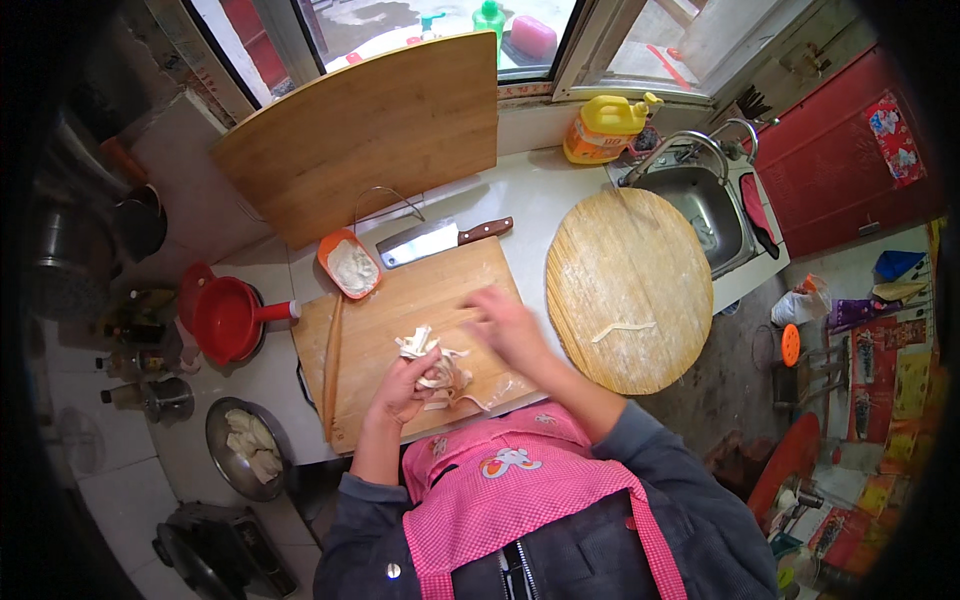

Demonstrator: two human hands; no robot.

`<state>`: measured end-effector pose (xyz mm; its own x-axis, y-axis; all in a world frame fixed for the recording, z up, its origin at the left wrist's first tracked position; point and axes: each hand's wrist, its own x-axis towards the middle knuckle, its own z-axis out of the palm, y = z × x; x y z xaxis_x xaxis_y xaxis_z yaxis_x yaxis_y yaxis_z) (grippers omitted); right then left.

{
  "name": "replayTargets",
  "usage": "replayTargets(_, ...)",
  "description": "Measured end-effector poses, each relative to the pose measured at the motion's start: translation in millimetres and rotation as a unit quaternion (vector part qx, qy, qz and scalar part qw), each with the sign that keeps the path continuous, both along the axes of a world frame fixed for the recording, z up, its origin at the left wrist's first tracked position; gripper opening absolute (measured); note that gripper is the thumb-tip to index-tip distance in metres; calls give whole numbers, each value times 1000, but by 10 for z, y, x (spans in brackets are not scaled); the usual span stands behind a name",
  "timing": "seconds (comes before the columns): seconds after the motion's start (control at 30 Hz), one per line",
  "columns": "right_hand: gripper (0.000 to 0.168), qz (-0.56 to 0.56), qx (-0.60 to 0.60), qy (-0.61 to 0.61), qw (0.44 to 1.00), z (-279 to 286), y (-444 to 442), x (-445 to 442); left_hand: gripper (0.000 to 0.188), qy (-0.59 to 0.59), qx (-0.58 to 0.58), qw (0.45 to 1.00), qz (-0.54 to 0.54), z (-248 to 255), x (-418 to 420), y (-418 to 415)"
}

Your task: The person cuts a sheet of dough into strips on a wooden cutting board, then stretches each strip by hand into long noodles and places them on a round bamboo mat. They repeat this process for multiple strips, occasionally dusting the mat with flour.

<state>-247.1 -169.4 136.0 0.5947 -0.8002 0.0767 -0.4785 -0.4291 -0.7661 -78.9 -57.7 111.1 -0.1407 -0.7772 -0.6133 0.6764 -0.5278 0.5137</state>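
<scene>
My left hand (405, 386) holds a loose bunch of floury dough strips (444, 373) over the near part of a wooden cutting board (405, 315). Some strips dangle below the fingers. My right hand (504, 324), blurred by motion, hovers to the right of the bunch. Its thumb and fingers look apart, with nothing visible between them. A thin rolling pin (332, 367) lies along the board's left side. At the far edge are a cleaver (420, 244) with a brown handle and an orange container (351, 266) of flour. One dough strip (624, 329) rests on a round floured board (630, 262).
Behind, a large wooden board (375, 127) leans by the window. To the left are a red ladle-like pan (225, 319), a metal bowl of dough pieces (247, 450) and bottles. A yellow pump bottle (604, 129) stands near the sink (686, 202), which the round board partly overhangs.
</scene>
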Motion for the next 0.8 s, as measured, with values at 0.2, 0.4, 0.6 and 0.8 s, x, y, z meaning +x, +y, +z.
replayTargets(0.2,18,-25,-34,319,947,-1045,-357,-1927,14,-35,-26,998,42,425,164,-48)
replayTargets(0.4,17,-9,-21,324,946,-1201,-349,-2307,19,-78,-60,992,85,670,288,-120)
replayTargets(0.6,12,-84,119,128,981,-770,-359,-1572,20,-116,-37,988,96,299,299,-146)
replayTargets(0.8,12,74,134,-79,985,-219,-151,50,19,-176,-32,984,26,65,281,-158)
